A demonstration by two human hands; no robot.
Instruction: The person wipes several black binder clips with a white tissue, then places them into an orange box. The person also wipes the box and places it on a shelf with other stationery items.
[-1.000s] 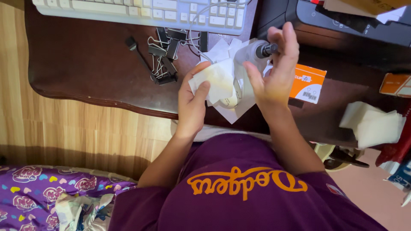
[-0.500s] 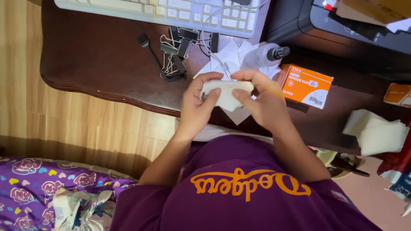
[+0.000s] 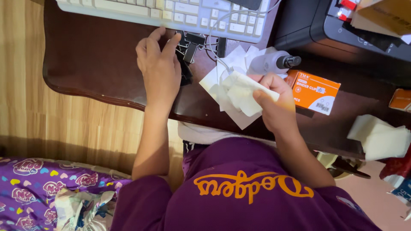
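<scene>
The right hand [image 3: 278, 107] is closed on a folded white wipe [image 3: 245, 95], thumb across its near edge and fingers curled behind it, so the wipe is pinched firmly above the near part of the tabletop [image 3: 98, 55]. Under and beside the wipe lie loose white paper sheets [image 3: 222, 81], spread flat on the dark wood.

The left hand [image 3: 159, 70] is well to the left of the wipe. Its grip is released: the fingers are stretched out flat, palm down, over a heap of black binder clips [image 3: 188, 45], the fingertips reaching to the near edge of the white keyboard [image 3: 171, 10]. It covers most of the heap; whether it presses on the clips I cannot tell.

Just beyond the wipe a small clear bottle [image 3: 269, 63] with a dark cap lies on its side, cap pointing right. A thin white cable [image 3: 214, 38] runs from the keyboard down toward the paper sheets.

Right of the wipe, close to the right hand, sits a small orange box [image 3: 314, 92], a flat rectangular carton with a white panel at its lower right corner, lying slightly askew. Far right of the wipe, at the frame edge, a second orange package [image 3: 400, 99] shows only a corner. Nearer the person on that side rests a stack of white pads [image 3: 379, 137]. Beyond the orange box stands a black machine [image 3: 342, 30].
</scene>
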